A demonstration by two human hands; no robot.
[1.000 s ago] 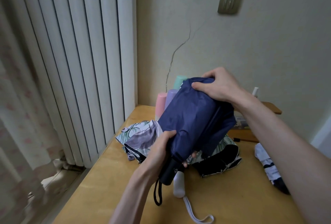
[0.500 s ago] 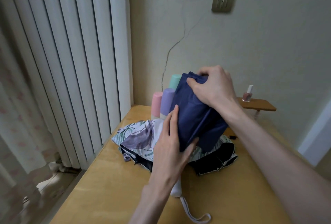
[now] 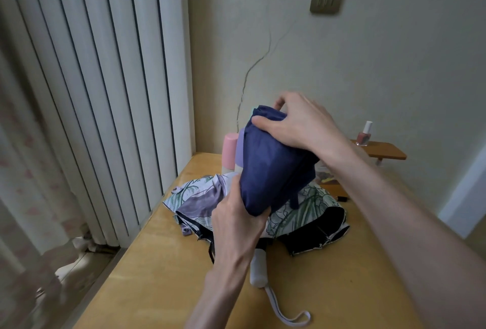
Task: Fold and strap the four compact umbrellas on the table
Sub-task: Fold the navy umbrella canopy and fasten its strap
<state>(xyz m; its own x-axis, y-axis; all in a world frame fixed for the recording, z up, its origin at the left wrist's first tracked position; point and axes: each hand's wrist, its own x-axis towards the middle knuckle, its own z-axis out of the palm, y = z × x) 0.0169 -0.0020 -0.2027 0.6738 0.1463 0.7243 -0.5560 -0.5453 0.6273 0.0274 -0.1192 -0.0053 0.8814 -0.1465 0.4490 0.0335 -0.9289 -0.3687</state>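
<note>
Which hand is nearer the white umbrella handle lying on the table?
Left hand: it grips the navy umbrella's lower end, just above the white handle; right hand holds its upper end, farther away.

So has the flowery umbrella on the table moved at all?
No. The flowery umbrella sits where it was, in front of the pink bottle, white handle unturned.
</note>
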